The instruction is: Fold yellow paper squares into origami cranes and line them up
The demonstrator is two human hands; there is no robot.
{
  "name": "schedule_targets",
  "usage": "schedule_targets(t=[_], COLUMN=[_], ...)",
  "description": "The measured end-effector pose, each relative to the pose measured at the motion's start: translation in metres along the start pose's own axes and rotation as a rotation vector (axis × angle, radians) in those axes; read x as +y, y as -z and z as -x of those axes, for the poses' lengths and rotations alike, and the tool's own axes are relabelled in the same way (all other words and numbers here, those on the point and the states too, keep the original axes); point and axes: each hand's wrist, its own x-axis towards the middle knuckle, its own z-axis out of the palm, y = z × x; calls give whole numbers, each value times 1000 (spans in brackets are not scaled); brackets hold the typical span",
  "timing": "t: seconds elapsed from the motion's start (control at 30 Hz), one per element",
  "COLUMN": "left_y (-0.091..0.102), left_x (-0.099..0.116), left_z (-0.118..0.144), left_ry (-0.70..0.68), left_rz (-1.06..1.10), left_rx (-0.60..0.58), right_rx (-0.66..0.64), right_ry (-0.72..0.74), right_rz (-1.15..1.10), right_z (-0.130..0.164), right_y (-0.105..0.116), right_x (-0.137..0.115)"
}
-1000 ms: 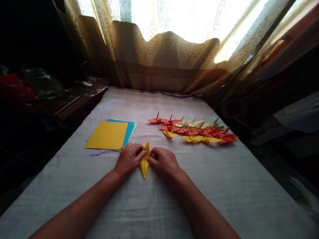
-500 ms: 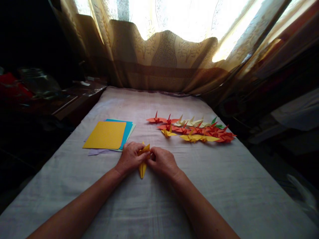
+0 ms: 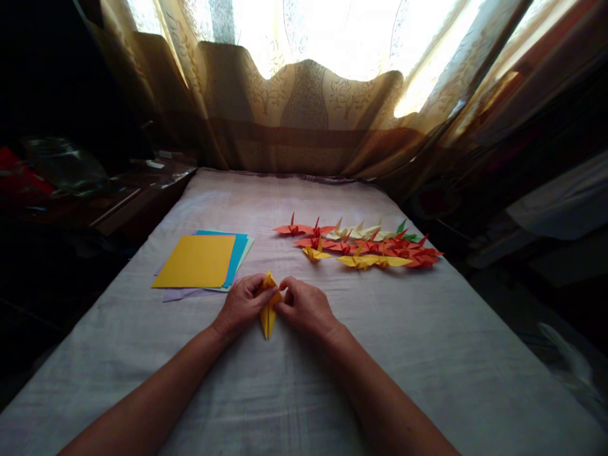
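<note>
A piece of yellow origami paper [image 3: 267,321], folded into a narrow diamond, stands between my hands with one point toward me and one away. My left hand [image 3: 242,304] is closed on its left side, the thumb lying across the front. At the right edge, my right hand [image 3: 306,306] has thumb and fingers pinched together against the paper. The fingertips hide part of the folds. Just beyond my left hand lies a fanned stack of square paper sheets [image 3: 194,261], yellow on top, with blue, pale green and lilac edges showing.
Several folded paper cranes stand in rows at the right: red ones [image 3: 349,246], yellow ones [image 3: 363,261], cream ones [image 3: 360,233] and a green one [image 3: 403,233]. A pale cloth [image 3: 304,392] covers the surface. A curtain [image 3: 304,126] hangs behind; a cluttered side table [image 3: 128,196] is at left.
The folded yellow paper has turned so its front face and centre line show more. My hands still hold it, the right one slightly shifted. The whole view has drifted a little.
</note>
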Motion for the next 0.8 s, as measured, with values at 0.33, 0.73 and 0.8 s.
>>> schedule_targets(t=[0.33, 0.73, 0.8], left_y=[0, 15, 14], left_x=[-12, -17, -16], left_z=[1, 63, 62], left_ry=[-74, -405, -393], left_rz=[-230, -760, -769], left_rx=[147, -201, -207], right_rx=[52, 63, 59], right_ry=[-24, -68, -69], right_rz=[105, 122, 125], right_z=[-5, -9, -12], right_y=[-6, -7, -6], right_x=[-1, -2, -2])
